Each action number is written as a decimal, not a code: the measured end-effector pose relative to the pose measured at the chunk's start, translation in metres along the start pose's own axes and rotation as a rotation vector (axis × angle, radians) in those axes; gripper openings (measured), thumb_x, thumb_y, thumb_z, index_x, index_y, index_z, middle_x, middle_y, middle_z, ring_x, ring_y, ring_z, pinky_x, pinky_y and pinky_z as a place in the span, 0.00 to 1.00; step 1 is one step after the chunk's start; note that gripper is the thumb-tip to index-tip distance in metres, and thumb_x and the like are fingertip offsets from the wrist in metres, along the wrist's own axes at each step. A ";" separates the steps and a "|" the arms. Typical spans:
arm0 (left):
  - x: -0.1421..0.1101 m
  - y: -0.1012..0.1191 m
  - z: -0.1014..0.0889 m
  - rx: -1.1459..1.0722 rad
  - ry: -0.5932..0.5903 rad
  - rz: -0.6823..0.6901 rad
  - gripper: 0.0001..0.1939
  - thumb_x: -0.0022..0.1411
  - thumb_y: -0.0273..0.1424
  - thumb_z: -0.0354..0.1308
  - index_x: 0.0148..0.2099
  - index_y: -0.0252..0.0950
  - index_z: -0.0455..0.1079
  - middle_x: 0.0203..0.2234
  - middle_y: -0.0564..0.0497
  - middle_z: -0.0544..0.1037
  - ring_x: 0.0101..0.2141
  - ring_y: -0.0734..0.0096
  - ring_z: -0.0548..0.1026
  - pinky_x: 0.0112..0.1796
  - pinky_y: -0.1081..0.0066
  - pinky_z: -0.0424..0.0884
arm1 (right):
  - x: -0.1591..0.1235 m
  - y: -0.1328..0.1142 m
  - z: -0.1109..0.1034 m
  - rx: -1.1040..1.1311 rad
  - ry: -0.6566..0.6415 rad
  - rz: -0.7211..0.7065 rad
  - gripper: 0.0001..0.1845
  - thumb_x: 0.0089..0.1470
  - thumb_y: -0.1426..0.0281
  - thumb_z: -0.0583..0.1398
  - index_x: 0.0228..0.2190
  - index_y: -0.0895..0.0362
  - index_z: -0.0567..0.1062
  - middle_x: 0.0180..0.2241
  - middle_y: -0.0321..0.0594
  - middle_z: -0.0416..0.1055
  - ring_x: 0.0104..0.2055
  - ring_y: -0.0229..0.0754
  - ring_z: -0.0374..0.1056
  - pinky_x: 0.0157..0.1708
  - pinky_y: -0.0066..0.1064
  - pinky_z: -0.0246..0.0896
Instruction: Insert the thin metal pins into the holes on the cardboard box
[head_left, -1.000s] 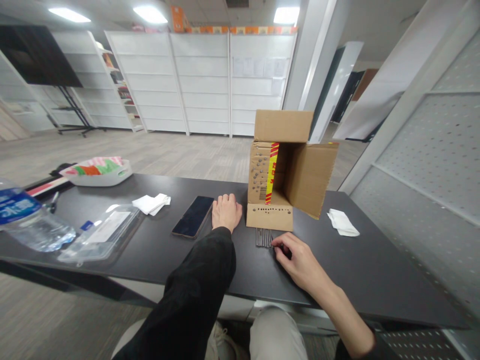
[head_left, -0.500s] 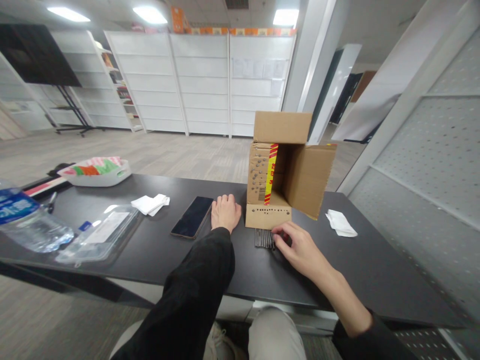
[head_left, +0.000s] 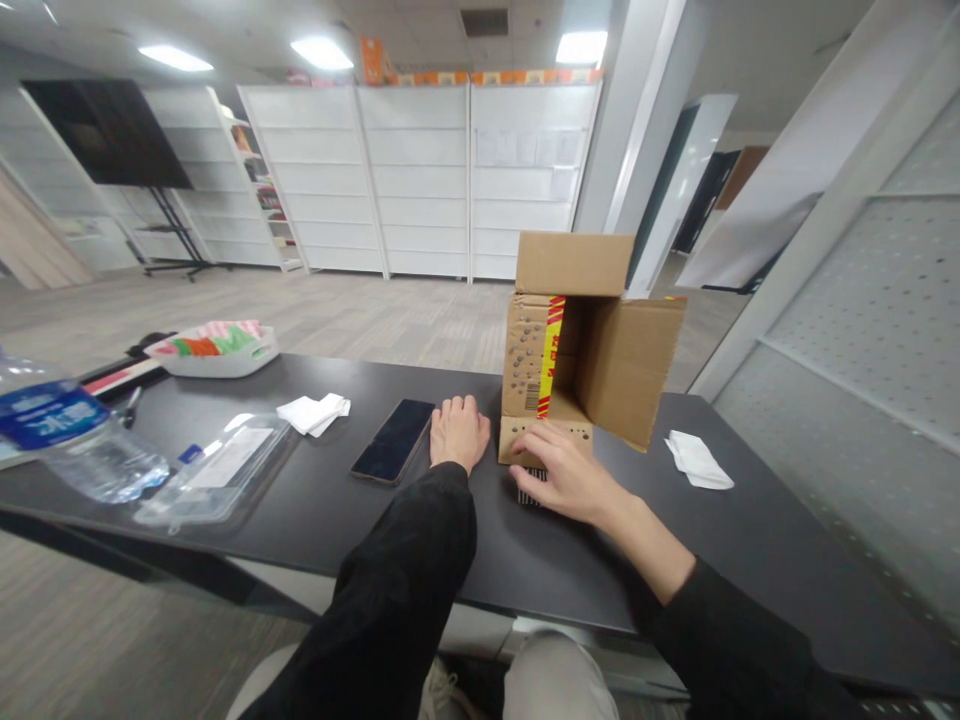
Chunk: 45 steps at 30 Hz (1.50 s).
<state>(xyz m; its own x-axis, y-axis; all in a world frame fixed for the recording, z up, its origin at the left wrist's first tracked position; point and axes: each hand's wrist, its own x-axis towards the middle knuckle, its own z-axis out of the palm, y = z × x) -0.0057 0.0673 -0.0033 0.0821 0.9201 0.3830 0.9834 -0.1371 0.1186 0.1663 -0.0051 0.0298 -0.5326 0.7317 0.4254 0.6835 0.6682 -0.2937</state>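
Head view: a row of thin dark metal rods point(head_left: 525, 496) lies on the bench point(head_left: 517, 565), just in front of the lower flap of an open cardboard box point(head_left: 523, 350). Above the rods is the right hand point(head_left: 564, 474), its grip partly open, thumb and forefinger parted; whether it touches or holds a rod cannot be told. Left of the box, the left hand point(head_left: 459, 436) rests palm down, fingers lightly bent, its underside hidden, beside a dark phone point(head_left: 394, 442).

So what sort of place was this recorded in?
Probably an office or similar indoor workspace, judging by the tall white shelving units, large flat black screen and bright white rectangular ceiling lights.
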 end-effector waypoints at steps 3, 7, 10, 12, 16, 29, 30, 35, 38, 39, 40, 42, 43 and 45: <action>0.001 0.000 0.000 -0.009 -0.007 -0.005 0.08 0.65 0.31 0.47 0.41 0.37 0.66 0.40 0.44 0.73 0.45 0.58 0.68 0.45 0.61 0.60 | -0.004 0.001 0.003 0.010 -0.030 -0.029 0.07 0.54 0.68 0.61 0.36 0.55 0.71 0.37 0.43 0.70 0.42 0.47 0.64 0.44 0.39 0.59; 0.001 0.000 0.000 -0.007 -0.016 -0.012 0.08 0.65 0.31 0.47 0.42 0.37 0.66 0.41 0.44 0.73 0.45 0.58 0.68 0.45 0.61 0.61 | -0.011 0.001 0.001 0.048 -0.048 -0.016 0.11 0.53 0.65 0.63 0.38 0.55 0.71 0.38 0.42 0.71 0.43 0.47 0.64 0.46 0.40 0.58; 0.001 0.000 0.000 0.004 -0.021 -0.013 0.08 0.65 0.31 0.47 0.42 0.37 0.67 0.41 0.44 0.74 0.46 0.58 0.68 0.45 0.61 0.61 | -0.015 0.002 -0.002 0.051 -0.065 0.006 0.14 0.51 0.64 0.65 0.39 0.55 0.72 0.38 0.42 0.71 0.44 0.48 0.63 0.46 0.41 0.57; 0.001 0.000 0.000 0.005 -0.019 -0.013 0.08 0.65 0.31 0.47 0.42 0.37 0.67 0.41 0.44 0.74 0.46 0.58 0.68 0.45 0.61 0.61 | -0.016 0.002 -0.003 0.052 -0.076 0.020 0.15 0.50 0.64 0.66 0.39 0.54 0.72 0.39 0.42 0.71 0.44 0.49 0.63 0.47 0.42 0.57; 0.001 0.000 0.000 0.000 -0.016 -0.017 0.08 0.65 0.31 0.47 0.42 0.37 0.66 0.42 0.44 0.74 0.46 0.58 0.68 0.45 0.61 0.61 | -0.017 0.002 -0.001 0.069 -0.104 0.031 0.16 0.49 0.65 0.66 0.40 0.54 0.72 0.40 0.42 0.72 0.46 0.49 0.62 0.48 0.42 0.56; 0.001 0.001 -0.002 -0.011 -0.041 -0.020 0.09 0.65 0.32 0.47 0.43 0.37 0.66 0.42 0.43 0.73 0.47 0.58 0.68 0.46 0.60 0.60 | -0.018 0.000 0.003 0.074 -0.134 0.053 0.16 0.46 0.67 0.66 0.39 0.54 0.72 0.40 0.41 0.71 0.46 0.49 0.62 0.49 0.44 0.55; 0.001 0.001 -0.003 -0.019 -0.044 -0.021 0.09 0.65 0.32 0.47 0.43 0.37 0.66 0.42 0.43 0.73 0.47 0.57 0.68 0.47 0.60 0.60 | -0.018 0.001 0.003 0.073 -0.133 0.052 0.16 0.46 0.67 0.66 0.39 0.54 0.72 0.40 0.42 0.71 0.46 0.49 0.62 0.49 0.44 0.55; 0.002 0.002 -0.003 -0.014 -0.057 -0.032 0.09 0.66 0.32 0.46 0.43 0.37 0.67 0.43 0.43 0.74 0.47 0.58 0.68 0.47 0.60 0.60 | -0.018 -0.001 0.004 0.079 -0.135 0.049 0.15 0.47 0.68 0.66 0.38 0.54 0.72 0.39 0.41 0.71 0.46 0.49 0.63 0.49 0.44 0.55; 0.001 0.002 -0.003 -0.001 -0.043 -0.022 0.10 0.66 0.32 0.46 0.43 0.37 0.67 0.42 0.43 0.74 0.47 0.57 0.68 0.46 0.60 0.61 | -0.018 -0.002 0.004 0.082 -0.138 0.049 0.14 0.47 0.69 0.65 0.38 0.54 0.72 0.39 0.41 0.71 0.46 0.49 0.63 0.49 0.43 0.55; 0.001 0.002 -0.003 -0.001 -0.039 -0.017 0.10 0.66 0.32 0.46 0.43 0.37 0.67 0.42 0.43 0.74 0.47 0.57 0.68 0.46 0.60 0.61 | -0.017 -0.002 0.003 0.082 -0.141 0.051 0.14 0.47 0.69 0.65 0.38 0.54 0.72 0.39 0.42 0.71 0.46 0.49 0.63 0.49 0.43 0.55; 0.001 0.002 -0.003 -0.001 -0.036 -0.014 0.10 0.66 0.32 0.46 0.43 0.37 0.67 0.42 0.43 0.74 0.47 0.57 0.68 0.46 0.60 0.61 | -0.017 -0.003 0.003 0.082 -0.143 0.052 0.14 0.47 0.69 0.65 0.38 0.55 0.72 0.39 0.42 0.71 0.46 0.49 0.63 0.49 0.43 0.55; 0.001 0.001 -0.003 -0.003 -0.032 -0.012 0.10 0.65 0.32 0.46 0.43 0.37 0.67 0.42 0.43 0.74 0.47 0.57 0.68 0.46 0.60 0.61 | -0.017 -0.003 0.003 0.081 -0.144 0.054 0.14 0.47 0.69 0.65 0.38 0.55 0.72 0.39 0.42 0.71 0.46 0.49 0.63 0.49 0.43 0.55; 0.001 0.001 -0.003 -0.003 -0.029 -0.013 0.10 0.65 0.32 0.46 0.42 0.37 0.67 0.42 0.43 0.74 0.46 0.57 0.68 0.46 0.60 0.61 | -0.017 -0.003 0.004 0.080 -0.143 0.054 0.13 0.47 0.70 0.65 0.38 0.55 0.72 0.39 0.42 0.71 0.46 0.49 0.63 0.49 0.43 0.55; 0.001 0.001 -0.002 -0.006 -0.026 -0.013 0.09 0.65 0.32 0.46 0.42 0.37 0.67 0.41 0.43 0.74 0.46 0.57 0.68 0.46 0.60 0.61 | -0.017 -0.003 0.004 0.077 -0.140 0.053 0.13 0.48 0.70 0.65 0.38 0.55 0.72 0.39 0.42 0.71 0.46 0.49 0.63 0.48 0.43 0.56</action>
<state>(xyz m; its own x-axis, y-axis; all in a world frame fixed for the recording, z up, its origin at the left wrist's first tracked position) -0.0048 0.0674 -0.0006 0.0731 0.9311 0.3572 0.9836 -0.1266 0.1287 0.1709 -0.0193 0.0199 -0.5651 0.7740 0.2856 0.6747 0.6328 -0.3798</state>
